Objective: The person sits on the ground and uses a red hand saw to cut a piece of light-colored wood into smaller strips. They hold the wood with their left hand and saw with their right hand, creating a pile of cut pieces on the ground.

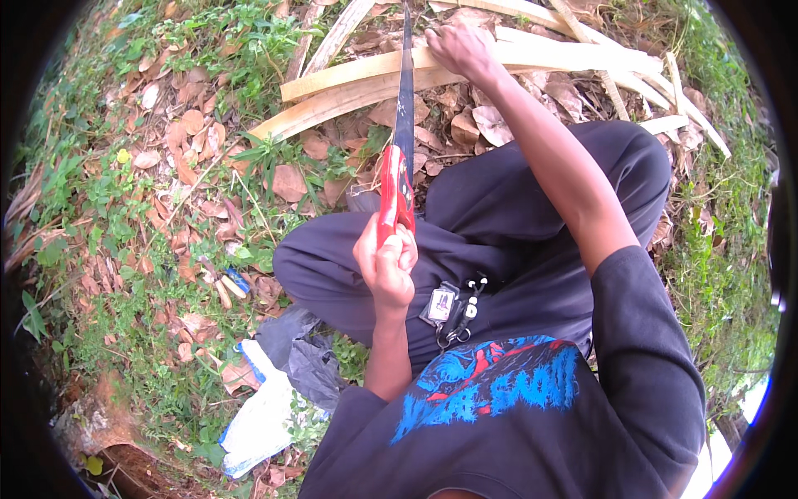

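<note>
My left hand (386,266) is closed around the red handle of a handsaw (406,116). The saw's dark, tapering blade points away from me and crosses a pale wooden strip (349,75) near its left part. Just right of the blade, my right hand (461,51) rests on that strip with its fingers curled over it. A second pale strip (332,108) lies close alongside, on the near side. Whether the blade's teeth have cut into the wood cannot be made out.
More wooden strips (706,125) lie crossed at the far right. My folded legs (332,249) are close below the saw. Dry leaves and green weeds cover the ground. A white and blue bag (262,424) and a dark plastic bag (312,358) lie at the near left.
</note>
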`<state>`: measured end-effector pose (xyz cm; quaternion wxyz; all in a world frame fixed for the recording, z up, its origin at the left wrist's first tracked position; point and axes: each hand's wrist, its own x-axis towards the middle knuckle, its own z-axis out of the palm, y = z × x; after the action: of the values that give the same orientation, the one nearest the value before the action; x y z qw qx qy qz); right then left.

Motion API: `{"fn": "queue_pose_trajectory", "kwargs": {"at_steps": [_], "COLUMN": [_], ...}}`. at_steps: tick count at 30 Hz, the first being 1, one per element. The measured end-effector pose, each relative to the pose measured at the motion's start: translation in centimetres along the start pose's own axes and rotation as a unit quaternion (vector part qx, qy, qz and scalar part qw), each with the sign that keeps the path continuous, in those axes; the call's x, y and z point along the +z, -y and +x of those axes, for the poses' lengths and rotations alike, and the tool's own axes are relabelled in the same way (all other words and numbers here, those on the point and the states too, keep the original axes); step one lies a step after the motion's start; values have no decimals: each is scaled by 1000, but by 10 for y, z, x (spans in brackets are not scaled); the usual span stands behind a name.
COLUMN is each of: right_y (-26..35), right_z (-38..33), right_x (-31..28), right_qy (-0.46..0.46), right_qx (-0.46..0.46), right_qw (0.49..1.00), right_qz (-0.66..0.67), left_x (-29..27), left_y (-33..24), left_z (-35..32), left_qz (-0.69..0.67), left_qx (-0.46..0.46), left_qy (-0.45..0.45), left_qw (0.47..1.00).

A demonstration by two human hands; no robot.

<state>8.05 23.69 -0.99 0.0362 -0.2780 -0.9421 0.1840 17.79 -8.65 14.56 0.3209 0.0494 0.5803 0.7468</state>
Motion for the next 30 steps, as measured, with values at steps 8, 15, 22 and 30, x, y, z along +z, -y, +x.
{"fn": "queue_pose_trajectory", "kwargs": {"at_steps": [8, 15, 22, 30], "right_y": [-64, -57, -100, -50], "right_z": [-31, -153, -370, -454], "right_x": [-62, -205, -293, -337], "right_qy": [-17, -212, -236, -325], "right_qx": [126, 6, 124, 115], "right_qw": [990, 976, 949, 916], "right_qz": [-69, 59, 168, 205], "left_x": [-10, -16, -12, -20], "left_y": [4, -16, -56, -88], "left_z": [1, 19, 52, 86], "left_qz": [-9, 53, 160, 125], "left_qx": [14, 4, 30, -3], "left_qy": [-1, -7, -17, 6], "left_qw": [1000, 999, 987, 992]}}
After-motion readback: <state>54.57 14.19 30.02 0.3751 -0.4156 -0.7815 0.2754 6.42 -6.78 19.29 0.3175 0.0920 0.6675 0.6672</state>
